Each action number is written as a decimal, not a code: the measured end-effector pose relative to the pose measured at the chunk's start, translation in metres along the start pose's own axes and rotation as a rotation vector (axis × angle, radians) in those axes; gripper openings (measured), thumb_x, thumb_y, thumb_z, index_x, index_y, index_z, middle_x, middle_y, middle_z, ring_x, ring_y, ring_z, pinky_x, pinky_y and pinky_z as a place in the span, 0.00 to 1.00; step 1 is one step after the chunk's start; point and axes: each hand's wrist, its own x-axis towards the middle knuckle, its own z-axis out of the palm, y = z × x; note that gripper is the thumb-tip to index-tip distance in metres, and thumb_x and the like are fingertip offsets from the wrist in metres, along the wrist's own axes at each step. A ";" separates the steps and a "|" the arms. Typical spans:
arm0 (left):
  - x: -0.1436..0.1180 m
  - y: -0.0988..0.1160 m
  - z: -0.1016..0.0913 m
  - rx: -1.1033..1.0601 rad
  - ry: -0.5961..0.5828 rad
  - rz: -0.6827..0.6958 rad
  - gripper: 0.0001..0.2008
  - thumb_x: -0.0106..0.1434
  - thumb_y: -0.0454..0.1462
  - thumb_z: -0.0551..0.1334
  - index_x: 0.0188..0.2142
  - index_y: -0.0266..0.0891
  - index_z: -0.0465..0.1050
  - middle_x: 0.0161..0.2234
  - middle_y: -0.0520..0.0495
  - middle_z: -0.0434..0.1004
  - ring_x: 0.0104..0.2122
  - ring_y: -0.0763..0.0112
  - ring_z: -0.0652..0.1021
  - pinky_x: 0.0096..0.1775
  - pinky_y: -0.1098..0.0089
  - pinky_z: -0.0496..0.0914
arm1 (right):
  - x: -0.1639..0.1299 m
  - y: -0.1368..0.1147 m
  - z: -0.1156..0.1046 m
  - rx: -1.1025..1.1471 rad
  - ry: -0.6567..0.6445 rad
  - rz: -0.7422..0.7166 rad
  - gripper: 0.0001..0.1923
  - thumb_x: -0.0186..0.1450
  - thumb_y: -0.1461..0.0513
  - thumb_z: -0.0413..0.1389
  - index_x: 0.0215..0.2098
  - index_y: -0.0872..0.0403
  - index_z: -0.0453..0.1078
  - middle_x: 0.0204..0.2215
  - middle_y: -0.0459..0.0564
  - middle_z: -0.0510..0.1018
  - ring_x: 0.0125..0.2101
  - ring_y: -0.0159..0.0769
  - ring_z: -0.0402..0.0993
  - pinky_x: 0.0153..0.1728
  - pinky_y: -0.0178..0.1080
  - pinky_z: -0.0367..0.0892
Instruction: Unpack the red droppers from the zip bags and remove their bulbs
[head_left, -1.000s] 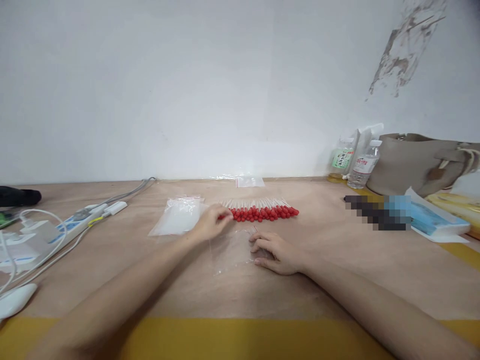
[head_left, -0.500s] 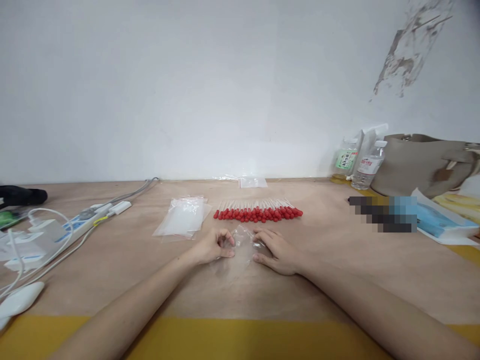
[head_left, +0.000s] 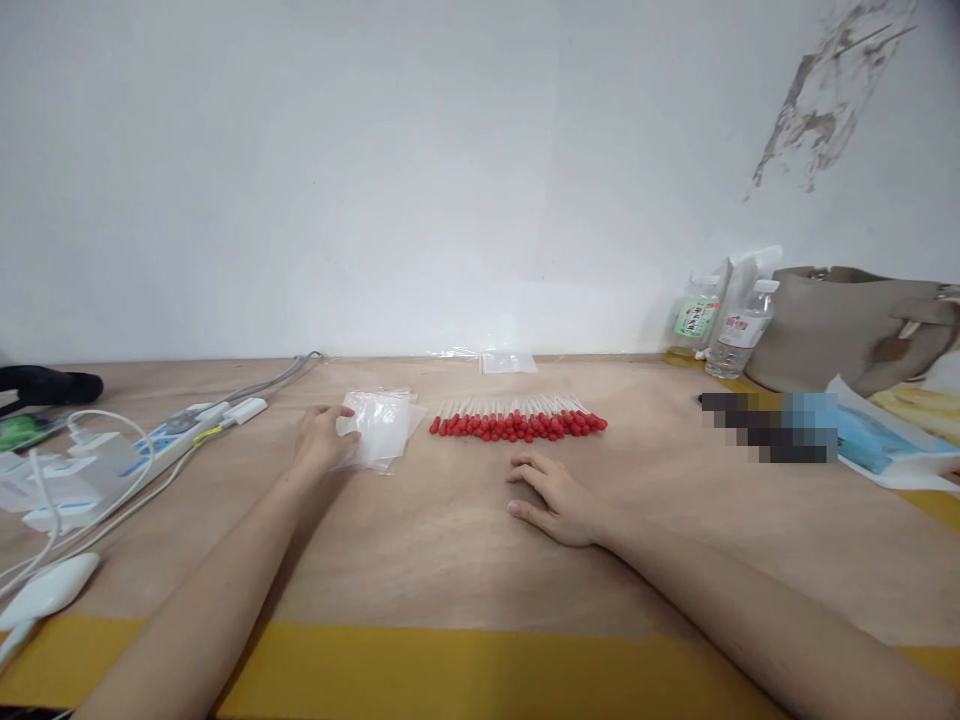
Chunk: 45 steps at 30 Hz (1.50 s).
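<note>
A pile of clear zip bags [head_left: 382, 430] lies left of the middle of the table. My left hand [head_left: 322, 437] is at its left edge, with curled fingers and thumb gripping the bags there; the exact number held cannot be made out. To the right of the pile is a row of red-tipped thin white sticks [head_left: 517, 425], their red ends facing me. Just below that row my right hand [head_left: 555, 500] rests on the table, thumb and fingers apart, holding nothing.
Another clear bag [head_left: 508, 363] lies by the wall. On the left are a power strip [head_left: 157, 450] with cables and a white device [head_left: 49, 590]. Bottles [head_left: 741, 330], a grey bag [head_left: 832, 325] and a blue packet [head_left: 877, 430] stand or lie on the right.
My left hand has moved left from the middle to the pile of bags. The clear bag between my hands is gone from there. My right hand has stayed and no longer touches a bag.
</note>
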 end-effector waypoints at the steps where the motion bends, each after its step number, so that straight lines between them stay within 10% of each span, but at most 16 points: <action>1: -0.001 0.000 0.002 0.062 0.039 0.046 0.18 0.51 0.38 0.61 0.43 0.40 0.70 0.49 0.41 0.65 0.49 0.55 0.67 0.48 0.62 0.62 | 0.000 0.000 0.000 0.000 -0.005 0.002 0.18 0.62 0.54 0.48 0.45 0.56 0.63 0.48 0.58 0.63 0.48 0.40 0.60 0.48 0.46 0.58; 6: -0.012 0.023 0.012 0.176 -0.082 0.335 0.21 0.63 0.46 0.46 0.54 0.47 0.60 0.60 0.46 0.50 0.59 0.58 0.53 0.55 0.56 0.49 | 0.000 0.000 0.000 -0.003 -0.006 -0.003 0.17 0.62 0.54 0.48 0.45 0.55 0.63 0.48 0.57 0.63 0.48 0.40 0.60 0.48 0.45 0.58; 12: -0.014 0.026 0.027 0.215 -0.492 0.226 0.32 0.58 0.58 0.42 0.59 0.51 0.47 0.62 0.44 0.41 0.59 0.47 0.47 0.52 0.44 0.44 | 0.000 0.001 0.001 -0.007 0.006 -0.009 0.17 0.62 0.54 0.48 0.46 0.55 0.62 0.48 0.57 0.63 0.48 0.41 0.60 0.48 0.46 0.59; 19: -0.023 0.058 0.013 0.051 -0.054 0.409 0.20 0.60 0.49 0.48 0.43 0.42 0.70 0.48 0.44 0.67 0.50 0.59 0.64 0.51 0.61 0.55 | 0.000 0.000 -0.001 -0.007 0.004 -0.015 0.17 0.62 0.54 0.48 0.45 0.54 0.62 0.47 0.57 0.64 0.47 0.40 0.61 0.47 0.45 0.59; 26: -0.020 0.103 0.026 0.192 -0.164 0.368 0.21 0.57 0.51 0.51 0.31 0.37 0.73 0.37 0.38 0.69 0.43 0.53 0.65 0.44 0.58 0.58 | 0.000 0.000 -0.001 -0.008 -0.003 -0.016 0.17 0.62 0.54 0.48 0.46 0.54 0.62 0.47 0.57 0.64 0.47 0.40 0.61 0.47 0.45 0.59; 39: -0.013 0.101 0.039 0.125 -0.121 0.135 0.21 0.62 0.44 0.45 0.35 0.35 0.71 0.43 0.34 0.65 0.46 0.49 0.63 0.42 0.55 0.60 | -0.001 0.001 -0.001 -0.014 0.002 -0.020 0.17 0.61 0.55 0.49 0.45 0.54 0.62 0.47 0.57 0.64 0.47 0.41 0.61 0.47 0.46 0.60; 45: -0.052 0.095 0.022 -0.220 -0.102 0.597 0.11 0.64 0.39 0.46 0.36 0.37 0.62 0.34 0.44 0.68 0.36 0.64 0.70 0.39 0.65 0.63 | 0.003 0.001 0.007 -0.025 0.270 0.052 0.28 0.59 0.57 0.51 0.55 0.55 0.50 0.52 0.58 0.59 0.52 0.43 0.56 0.51 0.48 0.57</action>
